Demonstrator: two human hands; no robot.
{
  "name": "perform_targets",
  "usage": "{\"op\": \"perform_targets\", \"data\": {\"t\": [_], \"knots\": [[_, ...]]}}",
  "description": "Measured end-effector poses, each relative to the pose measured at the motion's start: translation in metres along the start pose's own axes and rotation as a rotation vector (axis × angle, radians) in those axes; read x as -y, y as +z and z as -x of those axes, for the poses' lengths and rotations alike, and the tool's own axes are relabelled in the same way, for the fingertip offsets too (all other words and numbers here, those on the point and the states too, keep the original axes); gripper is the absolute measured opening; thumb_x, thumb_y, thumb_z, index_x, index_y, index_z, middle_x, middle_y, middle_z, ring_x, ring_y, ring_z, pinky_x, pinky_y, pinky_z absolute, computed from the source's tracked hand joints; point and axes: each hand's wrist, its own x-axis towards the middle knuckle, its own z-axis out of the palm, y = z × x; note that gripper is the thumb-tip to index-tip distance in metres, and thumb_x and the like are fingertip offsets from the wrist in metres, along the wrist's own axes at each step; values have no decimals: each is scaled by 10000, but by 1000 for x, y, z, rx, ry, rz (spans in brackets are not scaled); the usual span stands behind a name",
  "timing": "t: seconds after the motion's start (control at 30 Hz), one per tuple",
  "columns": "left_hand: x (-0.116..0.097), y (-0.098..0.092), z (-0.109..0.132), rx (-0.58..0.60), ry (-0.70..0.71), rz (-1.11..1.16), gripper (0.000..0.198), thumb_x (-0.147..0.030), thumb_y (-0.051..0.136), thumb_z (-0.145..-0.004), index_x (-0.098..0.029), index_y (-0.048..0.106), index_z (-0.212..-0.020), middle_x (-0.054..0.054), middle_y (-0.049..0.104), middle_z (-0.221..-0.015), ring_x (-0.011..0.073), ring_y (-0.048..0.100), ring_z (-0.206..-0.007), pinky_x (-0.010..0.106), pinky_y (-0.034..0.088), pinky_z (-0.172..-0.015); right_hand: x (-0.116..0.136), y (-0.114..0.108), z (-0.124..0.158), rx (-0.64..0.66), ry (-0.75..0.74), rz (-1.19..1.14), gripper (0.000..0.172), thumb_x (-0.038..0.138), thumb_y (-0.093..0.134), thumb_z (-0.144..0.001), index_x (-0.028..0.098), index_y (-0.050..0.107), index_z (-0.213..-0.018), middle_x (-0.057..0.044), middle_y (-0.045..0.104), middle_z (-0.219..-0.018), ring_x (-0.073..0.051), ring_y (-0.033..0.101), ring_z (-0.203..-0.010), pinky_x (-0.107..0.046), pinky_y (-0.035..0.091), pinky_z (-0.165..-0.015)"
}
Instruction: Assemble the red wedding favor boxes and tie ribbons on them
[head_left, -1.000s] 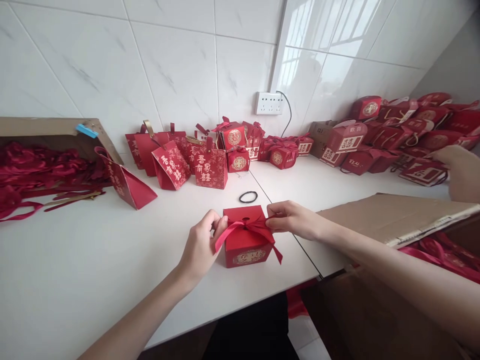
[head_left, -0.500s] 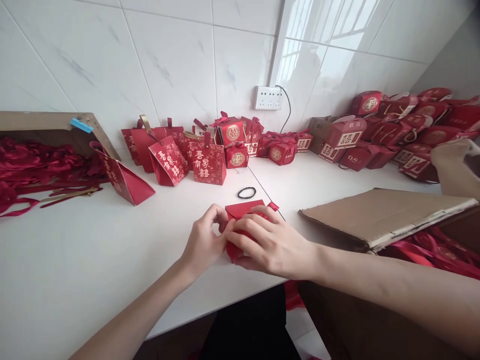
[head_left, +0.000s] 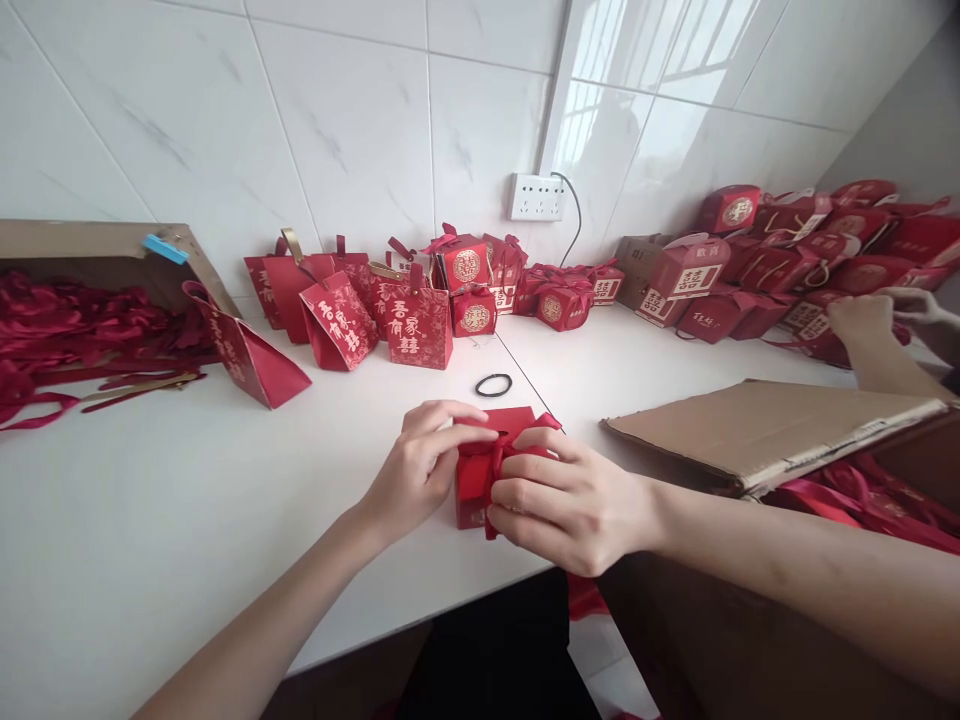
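The right hand [head_left: 577, 500] is bunched around ribbon, the left hand [head_left: 424, 460] loosely spread, its grip impossible to tell; on the table [head_left: 187, 520], near the front edge, the red gift box [head_left: 471, 485] stands between them; its red ribbon [head_left: 498, 462], mostly covered half a second ago, now shows its crossing, seemingly workable again.

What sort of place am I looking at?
Likely a small workroom for gift boxes, though I can't be sure. Many red boxes line the back of the white table, and an open cardboard carton at the left holds a heap of what looks like red ribbon.
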Motion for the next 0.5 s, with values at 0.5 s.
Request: {"op": "perform_targets", "data": {"t": [0.5], "knots": [[-16,-6,2,-3,-59,62,208,-234,452,-886,-235,641,-973,37,623,-1044,197,545,-1043,391,413,-944,4,0,-1,-19,-160,-288,201,213,553,-841,132,606,-665,-16,520,-645,-115,480,-564,-271,440,-562]]}}
